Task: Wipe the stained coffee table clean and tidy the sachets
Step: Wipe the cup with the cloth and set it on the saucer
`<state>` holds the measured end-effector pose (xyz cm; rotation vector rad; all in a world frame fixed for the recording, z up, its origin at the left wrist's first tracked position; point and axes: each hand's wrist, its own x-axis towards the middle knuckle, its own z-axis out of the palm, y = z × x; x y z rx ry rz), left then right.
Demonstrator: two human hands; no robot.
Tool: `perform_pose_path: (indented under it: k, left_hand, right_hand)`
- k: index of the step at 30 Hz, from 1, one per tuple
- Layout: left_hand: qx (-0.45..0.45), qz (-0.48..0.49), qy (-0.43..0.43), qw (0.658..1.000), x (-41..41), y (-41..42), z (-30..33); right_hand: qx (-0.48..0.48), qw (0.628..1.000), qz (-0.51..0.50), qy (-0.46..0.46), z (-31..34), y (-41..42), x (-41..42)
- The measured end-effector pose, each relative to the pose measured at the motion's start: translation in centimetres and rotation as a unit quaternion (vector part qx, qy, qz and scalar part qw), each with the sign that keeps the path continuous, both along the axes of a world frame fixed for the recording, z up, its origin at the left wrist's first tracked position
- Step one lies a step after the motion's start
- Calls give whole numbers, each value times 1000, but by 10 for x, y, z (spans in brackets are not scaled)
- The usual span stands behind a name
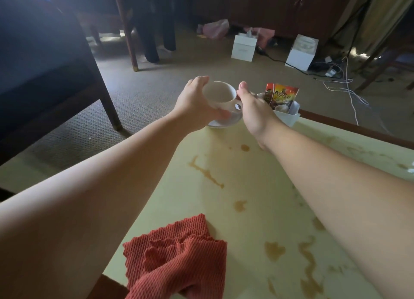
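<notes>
At the far edge of the stained bench (246,209), the left hand (195,103) grips a light, breakable white cup (220,95) on its saucer (226,122); the right hand (253,110), seemingly unclenched, nears the sachet (281,95). A soft red cloth (179,258) waits at the near edge.

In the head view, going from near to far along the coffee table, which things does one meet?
Red cloth → coffee stains → left hand gripping the white cup on its saucer → sachet holder with a coffee sachet.
</notes>
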<state>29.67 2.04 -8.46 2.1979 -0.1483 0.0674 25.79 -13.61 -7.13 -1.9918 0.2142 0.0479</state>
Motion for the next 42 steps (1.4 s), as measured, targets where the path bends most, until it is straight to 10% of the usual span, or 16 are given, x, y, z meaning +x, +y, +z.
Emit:
perform_pose_path:
  k: [32, 42]
  left_hand:
    - [-1, 31, -46, 998, -102, 31, 21]
    - [-86, 93, -17, 992, -253, 97, 19]
  right_hand:
    - [-66, 995, -36, -69, 20, 32, -141]
    - [-354, 889, 282, -73, -13, 111, -289]
